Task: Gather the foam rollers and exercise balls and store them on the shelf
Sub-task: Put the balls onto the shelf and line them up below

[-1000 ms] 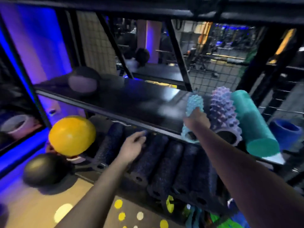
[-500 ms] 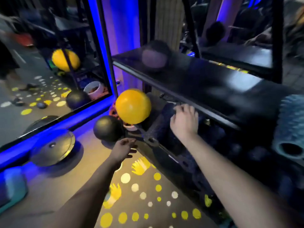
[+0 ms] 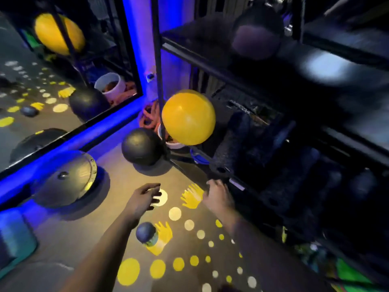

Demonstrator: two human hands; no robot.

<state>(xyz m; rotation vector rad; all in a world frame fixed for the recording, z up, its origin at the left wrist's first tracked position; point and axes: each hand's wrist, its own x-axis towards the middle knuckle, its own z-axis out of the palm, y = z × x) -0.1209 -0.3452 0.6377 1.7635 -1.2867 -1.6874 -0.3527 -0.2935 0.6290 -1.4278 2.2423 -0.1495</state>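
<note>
hovering over the floor point(image 3: 69, 234), left hand point(image 3: 145, 199) and right hand point(image 3: 217, 196) are loose-fingered, holding nothing — black ball point(image 3: 142, 146) at 12 o'clock of the left, small dark ball point(image 3: 145, 232) at 6.

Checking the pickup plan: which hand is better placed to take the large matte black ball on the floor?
Probably left: the left hand hovers open nearest the large matte black ball; the right hand is beside the black metal shelf.
</note>
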